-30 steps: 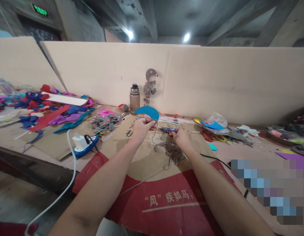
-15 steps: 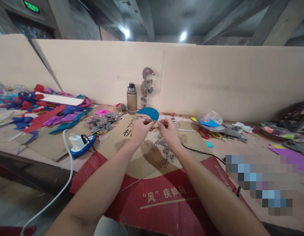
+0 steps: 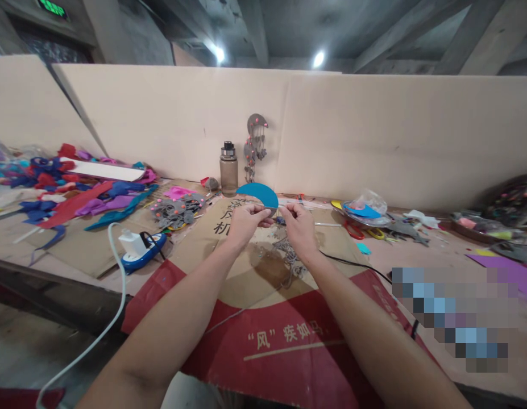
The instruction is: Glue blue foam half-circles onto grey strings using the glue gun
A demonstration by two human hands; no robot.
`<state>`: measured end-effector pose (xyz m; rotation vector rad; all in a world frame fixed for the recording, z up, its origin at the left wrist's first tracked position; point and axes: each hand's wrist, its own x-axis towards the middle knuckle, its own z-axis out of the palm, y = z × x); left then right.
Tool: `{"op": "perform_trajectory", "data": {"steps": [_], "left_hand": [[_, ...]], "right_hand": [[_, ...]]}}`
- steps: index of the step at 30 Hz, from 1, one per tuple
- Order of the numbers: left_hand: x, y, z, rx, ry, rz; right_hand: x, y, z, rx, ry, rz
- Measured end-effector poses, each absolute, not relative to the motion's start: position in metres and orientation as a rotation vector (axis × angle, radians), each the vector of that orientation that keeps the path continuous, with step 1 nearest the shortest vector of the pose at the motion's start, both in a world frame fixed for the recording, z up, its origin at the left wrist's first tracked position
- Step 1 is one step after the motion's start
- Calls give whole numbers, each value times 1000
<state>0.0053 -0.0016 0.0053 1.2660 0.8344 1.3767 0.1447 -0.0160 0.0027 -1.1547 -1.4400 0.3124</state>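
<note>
Blue crescent (image 3: 267, 194) is up at my fingertips, its back curving away from me over the far part of the cardboard (image 3: 229, 352). Nearest me is that sheet's red end, with a thin strand running across it towards a loose tangle of yarn (image 3: 293, 264) below my hands. If a wrist dips, I could snag a loop there and tug the strand tight or pull the crescent askew. The black cord (image 3: 352, 261) comes in from the right; a sideways sweep of that forearm might drag it. My left hand (image 3: 245, 224) pinches the crescent by its lower end, thumb and finger nearly together. My right hand (image 3: 301, 227) is drawn narrow beside the same tip — I cannot tell whether it holds the crescent, a strand or nothing. That end looks slim and flexible, so squeezing or twisting from both sides could crease it, and too light a pinch could let it slip. Beyond it, the bottle (image 3: 229, 175) stands near the panel (image 3: 374, 142); reaching too far with the left might knock it. Against the panel hangs a grey ornament (image 3: 257, 123) — well behind my fingers, so I judge it at little risk.
</note>
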Motion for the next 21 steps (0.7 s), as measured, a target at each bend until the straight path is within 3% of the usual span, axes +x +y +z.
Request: {"op": "perform_trajectory", "data": {"steps": [21], "left_hand": [[2,1,7,1179,617,1236]], "right_hand": [[144,-10,3,-968,-1202,836]]}}
